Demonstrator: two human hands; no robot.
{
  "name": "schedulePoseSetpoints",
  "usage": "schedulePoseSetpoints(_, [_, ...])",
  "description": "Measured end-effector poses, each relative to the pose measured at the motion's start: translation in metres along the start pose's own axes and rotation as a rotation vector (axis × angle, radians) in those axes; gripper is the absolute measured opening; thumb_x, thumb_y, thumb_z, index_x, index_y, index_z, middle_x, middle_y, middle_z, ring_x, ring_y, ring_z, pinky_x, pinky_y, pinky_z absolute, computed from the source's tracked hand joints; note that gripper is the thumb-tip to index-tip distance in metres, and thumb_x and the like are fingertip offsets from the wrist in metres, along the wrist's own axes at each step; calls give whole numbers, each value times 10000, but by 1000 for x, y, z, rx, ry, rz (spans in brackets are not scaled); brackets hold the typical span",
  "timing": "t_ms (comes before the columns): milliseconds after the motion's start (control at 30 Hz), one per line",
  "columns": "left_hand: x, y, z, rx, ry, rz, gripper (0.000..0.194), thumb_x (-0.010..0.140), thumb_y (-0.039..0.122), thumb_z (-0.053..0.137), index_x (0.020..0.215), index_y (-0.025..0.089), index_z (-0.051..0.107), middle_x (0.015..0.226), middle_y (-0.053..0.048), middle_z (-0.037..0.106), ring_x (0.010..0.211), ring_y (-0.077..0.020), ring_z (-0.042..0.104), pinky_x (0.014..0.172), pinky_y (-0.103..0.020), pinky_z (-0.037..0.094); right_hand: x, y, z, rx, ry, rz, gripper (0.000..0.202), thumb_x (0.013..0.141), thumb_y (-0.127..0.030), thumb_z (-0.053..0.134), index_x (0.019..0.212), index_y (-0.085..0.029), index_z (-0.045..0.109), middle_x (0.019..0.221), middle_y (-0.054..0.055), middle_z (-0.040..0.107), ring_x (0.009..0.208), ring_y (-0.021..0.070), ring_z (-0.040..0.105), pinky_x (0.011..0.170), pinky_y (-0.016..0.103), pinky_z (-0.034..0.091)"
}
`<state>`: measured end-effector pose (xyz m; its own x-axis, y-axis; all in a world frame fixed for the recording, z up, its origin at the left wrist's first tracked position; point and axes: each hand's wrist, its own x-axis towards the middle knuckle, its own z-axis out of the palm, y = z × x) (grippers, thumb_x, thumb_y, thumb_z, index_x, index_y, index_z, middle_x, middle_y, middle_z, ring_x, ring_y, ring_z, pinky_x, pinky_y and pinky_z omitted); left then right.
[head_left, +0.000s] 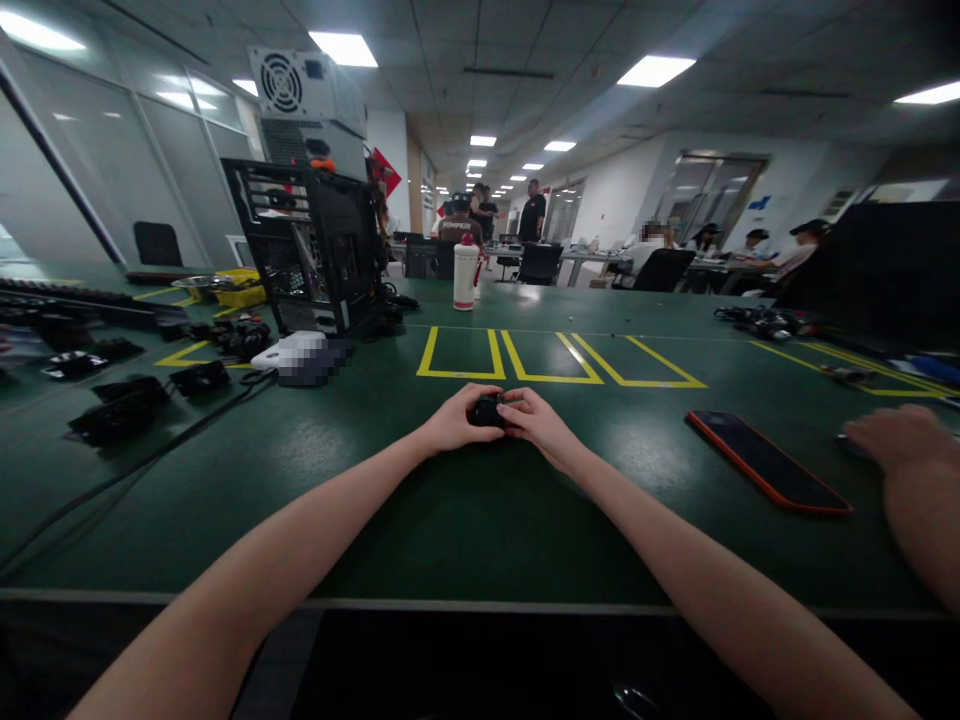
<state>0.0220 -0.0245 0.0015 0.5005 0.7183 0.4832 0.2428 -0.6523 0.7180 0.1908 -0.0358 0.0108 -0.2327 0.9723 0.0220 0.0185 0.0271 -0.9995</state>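
Note:
Between my two hands, just over the green table [495,530], is a small rounded black object [486,411]; its kind is hard to make out. My left hand [459,416] curls around its left side, thumb below and fingers above. From the right, the fingertips of my right hand [532,418] pinch its edge. The fingers hide much of it. Just beyond my hands are yellow tape outlines [461,374] on the tabletop. Right of my right hand lies a phone-like device with an orange rim [765,462].
A co-worker's hand [904,440] rests at the right edge. An open computer case [307,240] stands back left, with black parts [120,408] and a cable [150,455] nearby. A white bottle [465,275] stands at the back. Cables [765,322] lie far right.

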Motion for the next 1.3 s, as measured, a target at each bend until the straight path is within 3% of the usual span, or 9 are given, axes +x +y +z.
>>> schedulePoseSetpoints(133, [0, 0, 0, 8, 2, 5, 567, 646, 255, 688, 1165, 193, 467, 1144, -92, 469, 1055, -226, 482, 878, -359, 420, -4, -1, 0, -44, -45, -37, 195, 735, -366, 578, 804, -197, 512, 705, -18, 557, 684, 104, 560, 697, 299, 501])
schedulePoseSetpoints(300, [-1, 1, -1, -3, -3, -18, 561, 642, 247, 689, 1161, 214, 477, 1140, -81, 470, 1042, -228, 490, 876, -375, 419, -6, -3, -9, 12, -135, 76, 217, 695, -283, 646, 850, -169, 546, 789, 20, 591, 730, 120, 588, 752, 310, 504])
schedulePoseSetpoints(467, [-1, 2, -1, -29, -6, -26, 566, 638, 231, 690, 1162, 215, 478, 1135, -80, 472, 1033, -224, 493, 866, -371, 427, 1, 3, -7, -42, -44, 74, 207, 717, -321, 610, 805, -135, 585, 826, 58, 594, 739, 136, 579, 744, 313, 496])
schedulePoseSetpoints(567, [0, 3, -1, -37, 2, -32, 567, 636, 228, 692, 1161, 214, 480, 1131, -81, 477, 1023, -225, 499, 857, -373, 432, 3, 5, -1, -24, 5, 7, 190, 718, -312, 602, 838, -171, 559, 840, 34, 594, 802, 144, 576, 746, 305, 492])
schedulePoseSetpoints(700, [0, 2, 0, -31, 19, -24, 562, 635, 222, 690, 1158, 205, 483, 1125, -86, 484, 1024, -229, 501, 857, -372, 429, -3, 2, -1, -66, -43, -62, 194, 744, -343, 568, 884, -214, 526, 799, 1, 602, 783, 133, 580, 738, 311, 493])
schedulePoseSetpoints(867, [-2, 2, -2, 1, 1, -18, 554, 645, 249, 686, 1158, 204, 480, 1149, -89, 474, 1040, -231, 492, 855, -360, 428, -8, -5, -7, -83, -147, 4, 283, 679, -251, 659, 927, -175, 546, 828, 29, 624, 764, 132, 592, 776, 314, 480])
schedulePoseSetpoints(1033, [-3, 5, -3, -6, 1, -38, 553, 642, 233, 682, 1155, 196, 479, 1147, -89, 475, 1020, -227, 503, 832, -350, 440, 0, 2, -3, -33, -63, 101, 202, 716, -311, 620, 808, -134, 597, 789, 55, 614, 697, 132, 585, 734, 315, 499])
schedulePoseSetpoints(1167, [-3, 6, -3, -18, 1, -52, 561, 635, 218, 687, 1155, 202, 479, 1159, -86, 473, 1030, -220, 501, 870, -362, 423, 5, 9, 0, -90, 2, -44, 226, 719, -333, 601, 855, -154, 589, 834, 45, 601, 772, 141, 575, 732, 299, 493])
schedulePoseSetpoints(1300, [-3, 3, -3, -46, 3, -55, 564, 642, 217, 684, 1163, 204, 470, 1170, -85, 469, 1041, -215, 498, 873, -351, 425, 0, 7, -2, -136, -27, -160, 242, 731, -346, 579, 928, -210, 548, 849, 15, 584, 796, 142, 571, 715, 301, 492])
